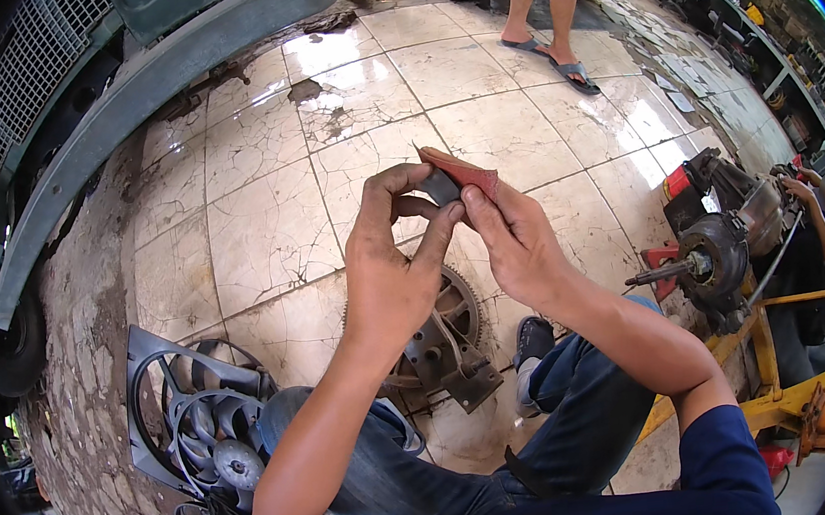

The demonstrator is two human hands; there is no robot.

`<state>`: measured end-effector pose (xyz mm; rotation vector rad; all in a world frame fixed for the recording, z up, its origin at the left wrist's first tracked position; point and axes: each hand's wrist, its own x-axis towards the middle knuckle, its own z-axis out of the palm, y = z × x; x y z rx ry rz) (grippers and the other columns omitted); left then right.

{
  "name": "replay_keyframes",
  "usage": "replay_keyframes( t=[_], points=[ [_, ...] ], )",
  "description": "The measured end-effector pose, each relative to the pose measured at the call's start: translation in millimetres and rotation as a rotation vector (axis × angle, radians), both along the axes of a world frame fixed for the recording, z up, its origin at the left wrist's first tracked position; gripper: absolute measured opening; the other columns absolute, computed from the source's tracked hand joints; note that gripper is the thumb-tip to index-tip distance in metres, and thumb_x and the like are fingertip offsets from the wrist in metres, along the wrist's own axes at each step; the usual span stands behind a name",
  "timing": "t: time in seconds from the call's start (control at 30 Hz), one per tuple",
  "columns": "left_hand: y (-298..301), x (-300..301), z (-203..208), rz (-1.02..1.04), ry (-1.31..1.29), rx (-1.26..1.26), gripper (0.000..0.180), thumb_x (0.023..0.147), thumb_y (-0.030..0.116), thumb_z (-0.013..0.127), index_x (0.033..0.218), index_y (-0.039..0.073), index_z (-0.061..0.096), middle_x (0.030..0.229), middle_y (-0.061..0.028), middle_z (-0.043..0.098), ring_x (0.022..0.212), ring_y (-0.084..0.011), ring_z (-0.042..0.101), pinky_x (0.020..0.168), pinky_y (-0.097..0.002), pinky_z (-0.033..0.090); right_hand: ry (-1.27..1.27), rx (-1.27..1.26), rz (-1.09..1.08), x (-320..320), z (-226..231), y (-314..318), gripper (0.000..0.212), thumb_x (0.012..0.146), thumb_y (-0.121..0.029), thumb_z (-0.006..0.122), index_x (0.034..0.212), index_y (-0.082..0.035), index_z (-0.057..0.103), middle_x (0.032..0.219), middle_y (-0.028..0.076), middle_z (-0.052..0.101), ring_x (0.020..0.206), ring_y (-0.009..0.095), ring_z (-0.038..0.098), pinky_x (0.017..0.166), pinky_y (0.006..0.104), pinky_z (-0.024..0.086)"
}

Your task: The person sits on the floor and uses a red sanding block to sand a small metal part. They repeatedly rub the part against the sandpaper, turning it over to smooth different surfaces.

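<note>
Both hands meet in mid-air over the tiled floor, working a folded piece of reddish abrasive sheet around a small dark flat part. The left hand has its grip closed on the dark part, thumb and fingers pinching it from the left. The right hand pinches the red sheet against it from the right, so the two hands nearly touch at the fingertips. The part is mostly covered — only a dark sliver shows between the fingers, and its shape is hard to make out.

Below the hands, on the floor between the person's jeans-clad knees, lies a toothed flywheel assembly, half hidden by the left forearm. To the lower left a black radiator fan shroud lies flat, its lower edge cut off by the frame. A grey vehicle bumper curves along the upper left, leaving a broad stretch of cracked tile open ahead (stained near the bumper). At the right edge a greasy axle assembly sits on a yellow frame, with another person's hand on it. A bystander's legs in sandals stand at the top.
</note>
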<state>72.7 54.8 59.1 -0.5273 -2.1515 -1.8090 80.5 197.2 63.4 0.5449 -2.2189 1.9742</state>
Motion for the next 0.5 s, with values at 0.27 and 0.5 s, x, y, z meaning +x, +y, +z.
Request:
replay_keyframes(
  t=[0.27,0.5],
  points=[
    [-4,-8,-5,0.137,0.264,-0.240,0.036,0.076,0.006,0.075,0.108,0.003,0.058,0.099,-0.0132,0.061,0.083,-0.0275,0.062,0.073,-0.0374,0.050,-0.122,-0.139,0.033,1,2,-2,0.039,0.104,-0.022,0.041,0.135,0.000,0.049,0.114,0.005,0.060,0.100,0.009,0.054,0.087,0.0246,0.044],
    [4,-7,-8,0.118,0.291,-0.393,0.035,0.075,0.007,0.074,0.106,0.005,0.058,0.098,-0.0129,0.060,0.083,-0.0305,0.060,0.073,-0.0404,0.049,-0.218,-0.199,0.006,-2,-3,1,0.040,0.104,-0.023,0.040,0.135,0.000,0.049,0.119,0.011,0.060,0.107,0.013,0.055,0.093,0.0252,0.042]
  ],
)
